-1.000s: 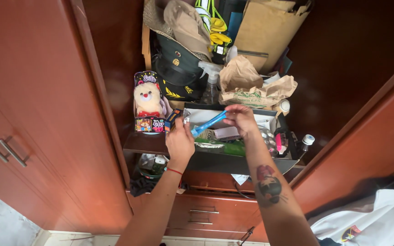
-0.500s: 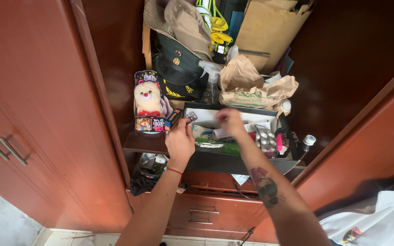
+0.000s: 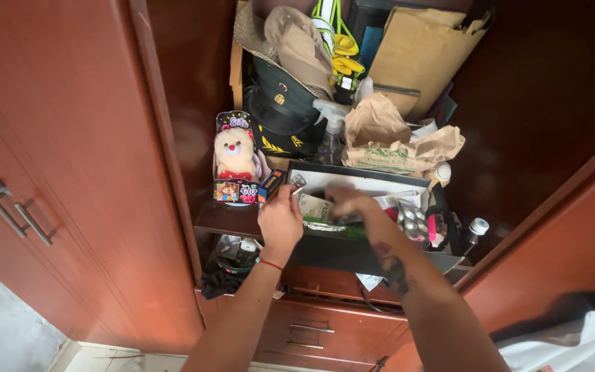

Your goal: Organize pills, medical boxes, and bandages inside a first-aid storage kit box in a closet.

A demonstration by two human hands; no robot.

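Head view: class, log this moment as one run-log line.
left hand: grips rim of open box | right hand: inside box, blurred | beside box: packaged teddy bear | behind: brown paper bag

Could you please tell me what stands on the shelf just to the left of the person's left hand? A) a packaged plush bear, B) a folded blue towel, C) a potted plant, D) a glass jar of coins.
A: a cream plush bear in its package stands on the shelf edge beside the left hand, which grips the dark box.
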